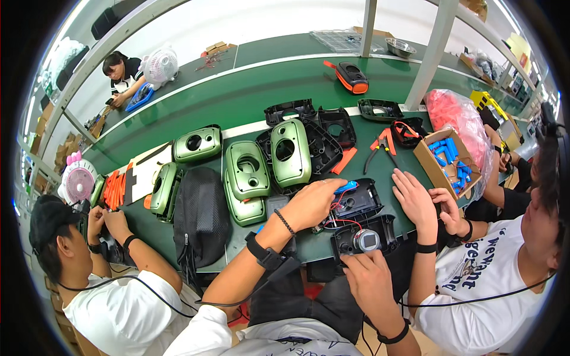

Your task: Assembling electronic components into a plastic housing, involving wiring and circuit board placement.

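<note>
My left hand point(316, 203) reaches across from the left, its fingertips closed on a blue cylindrical battery point(347, 187) at an open black housing half point(365, 203). Red wires run from there towards a second black housing half point(389, 231) nearer to me. Inside that nearer half sits a round silver speaker point(367, 240). Bent over its near edge, my right hand point(369, 277) grips the housing below the speaker; the thumb and some fingertips are partly hidden. Just left of my hands lie green casing shells point(246, 172) with round openings.
Pliers point(380, 153) and a cardboard box point(424, 155) of blue batteries lie on the right, near a co-worker's hands point(418, 199). A black mesh pouch point(202, 216) lies left. An orange-black device point(351, 78) stands farther back. Another co-worker sits left; metal posts point(430, 59) rise behind.
</note>
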Demonstrator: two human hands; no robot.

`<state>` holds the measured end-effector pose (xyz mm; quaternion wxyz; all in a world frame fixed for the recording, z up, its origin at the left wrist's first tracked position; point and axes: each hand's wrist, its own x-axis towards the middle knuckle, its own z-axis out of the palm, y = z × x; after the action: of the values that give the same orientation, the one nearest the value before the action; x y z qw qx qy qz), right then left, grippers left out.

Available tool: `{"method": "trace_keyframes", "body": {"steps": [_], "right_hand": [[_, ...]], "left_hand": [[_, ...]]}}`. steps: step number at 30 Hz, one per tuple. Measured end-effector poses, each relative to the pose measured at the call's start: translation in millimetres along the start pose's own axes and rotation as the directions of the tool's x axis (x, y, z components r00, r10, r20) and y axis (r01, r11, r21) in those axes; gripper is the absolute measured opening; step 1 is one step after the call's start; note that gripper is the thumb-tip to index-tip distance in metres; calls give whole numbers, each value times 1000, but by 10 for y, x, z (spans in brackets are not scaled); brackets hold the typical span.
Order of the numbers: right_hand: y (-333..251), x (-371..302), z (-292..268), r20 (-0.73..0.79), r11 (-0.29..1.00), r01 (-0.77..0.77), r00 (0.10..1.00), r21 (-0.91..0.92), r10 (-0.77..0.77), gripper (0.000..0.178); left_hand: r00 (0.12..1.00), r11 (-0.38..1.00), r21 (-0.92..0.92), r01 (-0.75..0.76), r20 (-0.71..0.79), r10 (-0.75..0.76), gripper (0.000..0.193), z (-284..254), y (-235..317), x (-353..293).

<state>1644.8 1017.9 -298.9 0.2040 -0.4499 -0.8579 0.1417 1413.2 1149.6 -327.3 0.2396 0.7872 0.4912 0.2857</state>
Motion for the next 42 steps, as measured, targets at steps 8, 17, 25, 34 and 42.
{"method": "trace_keyframes", "body": {"steps": [8,17,25,34,42], "right_hand": [[149,236,-7,108,967,246,962,61,-251,29],[194,410,56,102,955,289,950,68,-295,25],[283,549,-125,-9,955,224,974,196,-227,23],[614,1438,-46,-14,937,85,996,338,-86,42],[654,1606,-54,153,964,59,983,258,-101,41]], "left_hand": [[997,993,-107,-58,36,62,39,-86,-60,158],[990,993,-17,-116,80,117,60,-426,129,-96],[999,993,114,-38,22,35,41,-383,97,-68],[999,996,72,45,-17,-44,28,-208,19,-3],[993,966,-231,113,55,-103,14,-316,-43,28]]}}
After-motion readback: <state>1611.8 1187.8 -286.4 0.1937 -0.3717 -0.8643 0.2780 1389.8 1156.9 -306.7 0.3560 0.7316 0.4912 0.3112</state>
